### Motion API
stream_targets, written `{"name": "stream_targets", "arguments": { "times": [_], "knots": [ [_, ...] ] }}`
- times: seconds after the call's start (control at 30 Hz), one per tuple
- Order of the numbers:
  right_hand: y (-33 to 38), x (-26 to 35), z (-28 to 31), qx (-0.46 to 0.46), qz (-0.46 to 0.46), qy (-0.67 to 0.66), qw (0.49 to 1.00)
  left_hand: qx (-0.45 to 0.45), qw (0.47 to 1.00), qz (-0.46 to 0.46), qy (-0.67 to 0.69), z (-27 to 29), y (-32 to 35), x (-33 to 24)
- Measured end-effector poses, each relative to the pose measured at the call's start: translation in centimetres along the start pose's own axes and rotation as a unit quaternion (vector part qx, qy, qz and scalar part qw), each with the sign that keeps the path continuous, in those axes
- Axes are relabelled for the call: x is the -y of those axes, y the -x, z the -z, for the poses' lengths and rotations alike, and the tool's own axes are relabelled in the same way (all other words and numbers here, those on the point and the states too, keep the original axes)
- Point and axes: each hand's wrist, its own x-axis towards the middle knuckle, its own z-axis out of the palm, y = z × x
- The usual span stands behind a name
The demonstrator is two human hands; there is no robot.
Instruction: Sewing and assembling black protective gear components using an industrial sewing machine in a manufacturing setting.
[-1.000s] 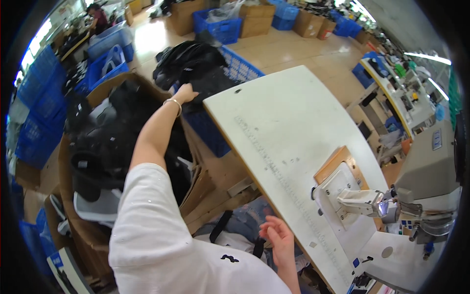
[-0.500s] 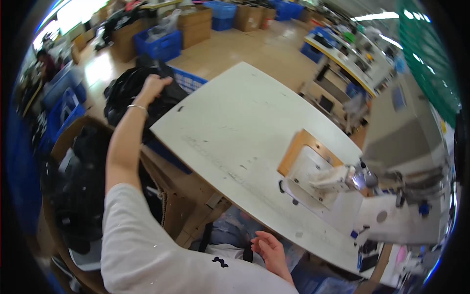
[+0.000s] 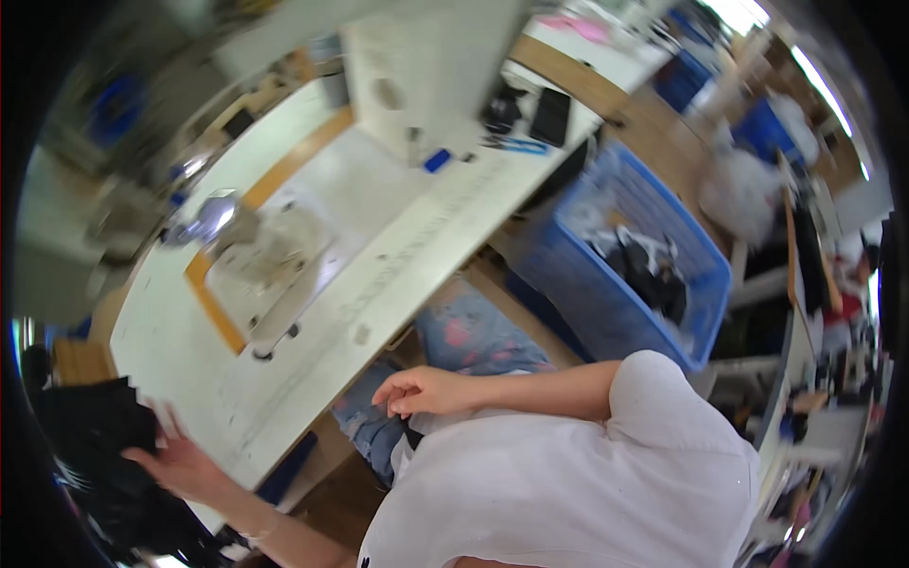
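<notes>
My left hand (image 3: 182, 464) is at the table's left end with its fingers spread, against the edge of a pile of black fabric pieces (image 3: 90, 464). I cannot tell whether its fingertips touch the fabric or only overlap it in view. My right hand (image 3: 417, 390) hovers over my lap, its fingers loosely bent and apart, with nothing seen in it. In front of me is a white sewing table (image 3: 369, 293), which carries a pale sewing machine (image 3: 388, 80). The machine's needle area (image 3: 222, 222) is blurred.
A blue plastic crate (image 3: 606, 312) holding black and white fabric stands right of the table. Thread snips with blue handles (image 3: 516, 145) and a dark phone-like slab (image 3: 551, 117) lie at the table's right end. Clear plastic bags (image 3: 743, 194) sit farther right.
My view has swung to the right, bringing the blue crate into sight. My left hand, earlier reaching down onto the black pile, now has its fingers spread beside it. My right hand stays near my lap.
</notes>
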Motion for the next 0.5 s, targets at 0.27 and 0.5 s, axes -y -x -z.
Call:
{"name": "stream_targets", "arguments": {
  "times": [0.27, 0.5],
  "knots": [
    [17.9, -5.2, 16.9, -0.569, 0.138, 0.105, 0.804, 0.015, 0.887, 0.431, 0.164, 0.2, 6.7, 13.3],
    [35.7, -20.5, 30.5, -0.616, -0.476, 0.44, 0.447, 0.279, 0.789, 0.545, 0.05, -0.5, 9.6, 10.7]
  ]
}}
